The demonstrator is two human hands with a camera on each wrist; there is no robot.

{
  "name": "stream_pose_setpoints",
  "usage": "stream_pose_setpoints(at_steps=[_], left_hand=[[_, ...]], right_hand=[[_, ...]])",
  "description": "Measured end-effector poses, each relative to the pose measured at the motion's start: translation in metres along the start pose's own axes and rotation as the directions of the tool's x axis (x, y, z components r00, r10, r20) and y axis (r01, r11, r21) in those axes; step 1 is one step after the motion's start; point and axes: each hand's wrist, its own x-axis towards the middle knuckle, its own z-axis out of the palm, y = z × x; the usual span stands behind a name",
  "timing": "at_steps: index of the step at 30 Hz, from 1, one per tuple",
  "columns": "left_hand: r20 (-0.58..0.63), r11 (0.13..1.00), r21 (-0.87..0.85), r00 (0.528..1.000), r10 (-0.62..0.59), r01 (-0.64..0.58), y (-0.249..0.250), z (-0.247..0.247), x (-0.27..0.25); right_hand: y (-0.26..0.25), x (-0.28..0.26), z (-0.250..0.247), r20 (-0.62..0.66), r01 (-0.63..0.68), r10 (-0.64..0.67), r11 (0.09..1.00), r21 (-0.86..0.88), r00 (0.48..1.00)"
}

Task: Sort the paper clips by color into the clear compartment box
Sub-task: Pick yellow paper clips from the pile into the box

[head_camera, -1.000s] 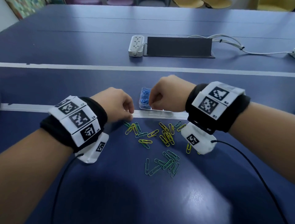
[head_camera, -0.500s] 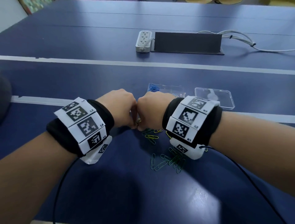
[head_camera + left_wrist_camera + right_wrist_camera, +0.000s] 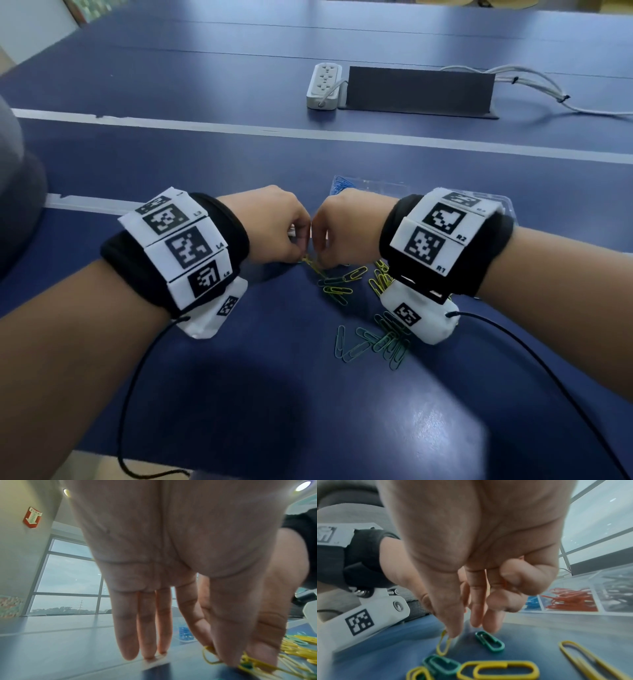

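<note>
Loose yellow paper clips [image 3: 378, 282] and green paper clips [image 3: 376, 342] lie on the blue table. My left hand [image 3: 301, 257] and right hand [image 3: 318, 260] meet at the heap's far edge, fingertips down. In the left wrist view my left hand [image 3: 223, 658] pinches a yellow clip [image 3: 208, 655] between thumb and forefinger, its other fingers straight on the table. My right hand [image 3: 453, 634] pinches another yellow clip [image 3: 442, 646] next to a green clip [image 3: 489, 643]. The clear compartment box [image 3: 370, 183] stands just behind, holding blue clips [image 3: 340, 185] and red clips [image 3: 570, 599].
A white power strip [image 3: 323, 85], a dark flap plate [image 3: 419, 90] and white cables [image 3: 534, 85] lie at the back. A white stripe [image 3: 308, 135] crosses the table. A grey rounded object [image 3: 17, 205] sits at the left edge. Black wrist cables trail toward me.
My right hand came back from the box to the clip heap and met the left hand. Both hands have since lowered their fingertips onto yellow clips.
</note>
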Motion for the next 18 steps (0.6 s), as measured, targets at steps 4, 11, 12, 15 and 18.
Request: stream_pose_setpoints(at_steps=[4, 11, 12, 15, 18], left_hand=[[-0.011, 0.998, -0.058, 1.000, 0.002, -0.002, -0.001, -0.003, 0.000], [-0.070, 0.991, -0.131, 0.998, 0.002, -0.011, 0.009, -0.008, -0.004], [-0.079, 0.987, -0.159, 0.997, 0.000, -0.012, 0.008, -0.008, -0.004], [-0.092, 0.954, -0.298, 0.996, -0.002, -0.026, 0.006, -0.008, -0.005], [-0.106, 0.893, -0.446, 0.994, 0.017, -0.063, 0.007, -0.004, -0.003]], right_hand=[[0.001, -0.003, 0.001, -0.040, 0.044, -0.042, 0.998, 0.045, 0.998], [0.007, -0.007, 0.001, -0.042, 0.019, -0.015, 0.993, 0.114, 0.999], [0.009, -0.008, 0.001, -0.055, 0.012, -0.005, 0.991, 0.135, 0.998], [0.016, -0.011, -0.001, -0.105, 0.000, 0.022, 0.979, 0.204, 0.994], [0.024, -0.018, -0.003, -0.162, 0.027, 0.018, 0.963, 0.267, 0.987]])
